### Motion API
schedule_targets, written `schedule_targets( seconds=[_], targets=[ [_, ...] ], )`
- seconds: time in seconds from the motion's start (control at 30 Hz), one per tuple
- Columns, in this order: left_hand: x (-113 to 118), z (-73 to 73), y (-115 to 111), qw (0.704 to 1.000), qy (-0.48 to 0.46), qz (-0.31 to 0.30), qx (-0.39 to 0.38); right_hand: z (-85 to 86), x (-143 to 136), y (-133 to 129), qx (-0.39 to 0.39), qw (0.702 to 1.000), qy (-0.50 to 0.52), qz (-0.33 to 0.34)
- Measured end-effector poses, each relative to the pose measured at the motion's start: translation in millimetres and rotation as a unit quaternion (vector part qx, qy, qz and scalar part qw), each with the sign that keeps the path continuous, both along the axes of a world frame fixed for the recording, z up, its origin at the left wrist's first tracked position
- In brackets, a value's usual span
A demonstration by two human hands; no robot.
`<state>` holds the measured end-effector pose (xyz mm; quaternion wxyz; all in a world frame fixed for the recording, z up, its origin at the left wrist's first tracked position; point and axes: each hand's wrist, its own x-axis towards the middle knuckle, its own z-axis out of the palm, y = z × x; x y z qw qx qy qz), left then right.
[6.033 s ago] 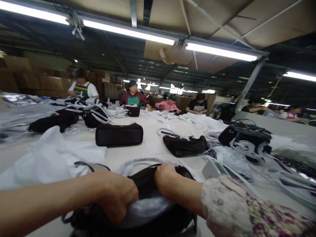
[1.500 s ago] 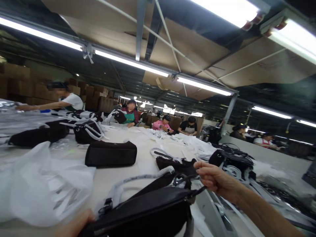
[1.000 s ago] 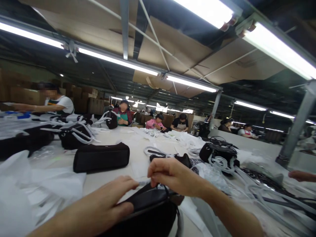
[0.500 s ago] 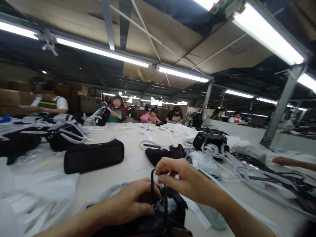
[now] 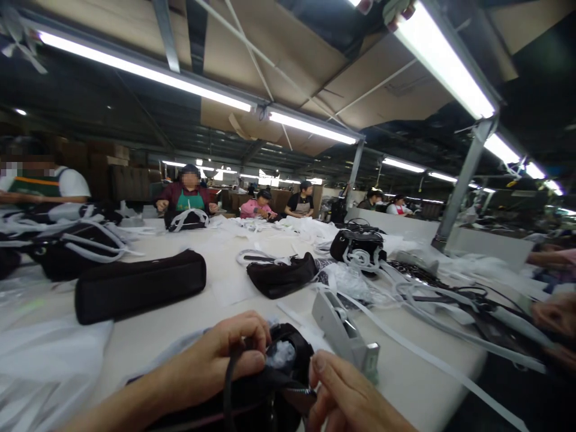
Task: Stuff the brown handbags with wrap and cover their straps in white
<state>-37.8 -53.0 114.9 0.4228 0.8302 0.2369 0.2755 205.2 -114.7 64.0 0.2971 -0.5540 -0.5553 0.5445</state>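
A black handbag (image 5: 258,396) lies in front of me with its zipped mouth open. Crumpled clear plastic stuffing (image 5: 281,355) shows inside. My left hand (image 5: 236,348) is closed, thumb and fingers pinching the bag's top edge on the left side. A thin black strap (image 5: 229,384) loops down beside that thumb. On the right, my right hand (image 5: 344,390) has its fingertips pressed together at the bag's rim, near the end of the zipper (image 5: 299,391). Its lower fingers are curled and partly cut off by the frame.
A grey tape dispenser (image 5: 342,333) stands just beyond my right hand. Black bags (image 5: 141,285) and a smaller pouch (image 5: 281,276) lie farther off. White strips (image 5: 432,360) trail rightward. Co-workers sit opposite; a co-worker's hand (image 5: 555,312) is at far right.
My right hand has come down from above the bag, letting go of the raised strap, to the rim at right. My left hand has lifted and pinches the edge. The view has swung right.
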Motion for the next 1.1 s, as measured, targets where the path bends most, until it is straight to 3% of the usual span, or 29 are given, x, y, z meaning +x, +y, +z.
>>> schedule_targets(
  seconds=[0.13, 0.3, 0.37, 0.43, 0.5, 0.57, 0.63, 0.7, 0.77, 0.83, 0.93, 1.0, 1.1],
  targets=[
    [-3, -3.1, -9, 0.995, 0.062, 0.002, 0.074, 7.7, -20, 9, -0.018, 0.998, 0.060, 0.017],
    [-4, -2.7, -7, 0.984, 0.102, -0.016, 0.144, -4.2, -15, 10, -0.018, 0.995, 0.094, -0.007],
    [-1, -1.6, -7, 0.980, 0.129, -0.021, 0.147, -0.2, -10, 4, 0.022, 0.995, 0.098, -0.001],
    [2, -0.2, -7, 0.980, 0.139, -0.033, 0.141, 14.3, -10, -3, 0.133, 0.990, 0.046, 0.002],
    [4, 1.1, -6, 0.981, 0.142, -0.047, 0.124, 35.5, -13, -8, 0.317, 0.947, -0.057, 0.015],
    [6, 1.4, -4, 0.983, 0.141, -0.058, 0.100, 55.4, -20, -8, 0.479, 0.863, -0.153, 0.052],
    [7, -0.1, 1, 0.988, 0.124, -0.057, 0.076, 66.9, -25, -3, 0.547, 0.811, -0.193, 0.078],
    [9, -3.3, 6, 0.993, 0.102, -0.038, 0.044, 66.9, -27, 6, 0.525, 0.827, -0.194, 0.057],
    [12, -7.1, 8, 0.996, 0.086, 0.003, 0.015, 57.5, -24, 16, 0.463, 0.866, -0.188, 0.014],
    [14, -9.1, 6, 0.996, 0.078, 0.052, 0.001, 44.5, -17, 26, 0.432, 0.877, -0.211, -0.007],
    [14, -4.4, 1, 0.995, 0.075, 0.072, -0.013, 32.3, -6, 32, 0.486, 0.836, -0.256, -0.009],
    [13, 4.8, -1, 0.995, 0.067, 0.067, -0.034, 33.1, -3, 27, 0.539, 0.811, -0.229, -0.001],
    [14, 23.6, 4, 0.990, 0.047, 0.118, -0.058, 40.2, -12, 12, 0.557, 0.813, -0.146, 0.089]
  ],
)
